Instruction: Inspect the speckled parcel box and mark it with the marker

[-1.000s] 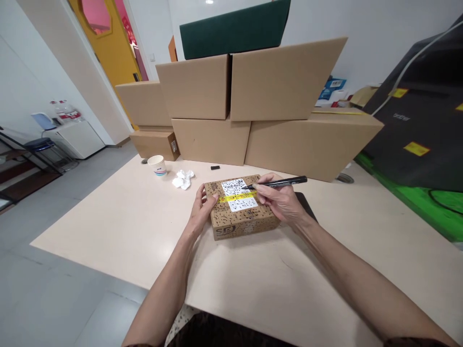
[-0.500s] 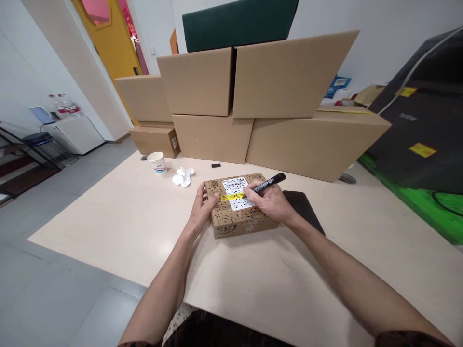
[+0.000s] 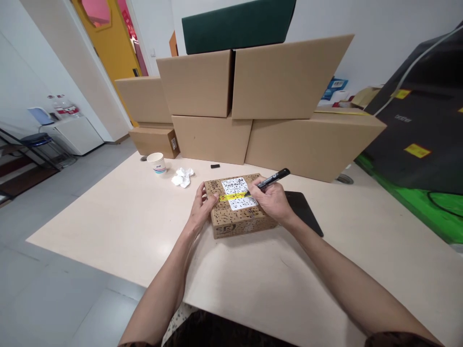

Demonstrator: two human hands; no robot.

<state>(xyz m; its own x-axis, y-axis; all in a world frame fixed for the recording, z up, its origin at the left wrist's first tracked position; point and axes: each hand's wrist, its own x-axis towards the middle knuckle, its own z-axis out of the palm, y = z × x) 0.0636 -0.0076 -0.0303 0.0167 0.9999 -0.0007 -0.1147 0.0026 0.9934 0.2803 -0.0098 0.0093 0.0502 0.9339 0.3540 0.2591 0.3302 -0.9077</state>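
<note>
The small cardboard box lay flat on the table, between my two hands. My left hand gripped its left end, thumb on the top face and fingers down the side. Just left of my right hand's fingertips was the white label on its top, crossed by a yellow strip. My right hand was closed around a black marker, its tip down at the strip; I couldn't tell whether it touched. A flat black object lay just right of that hand, partly under my wrist. Beyond my left hand were crumpled tissue and, farther left, a paper cup. A small black cap lay past the box, and large cartons stood stacked beyond both hands.
</note>
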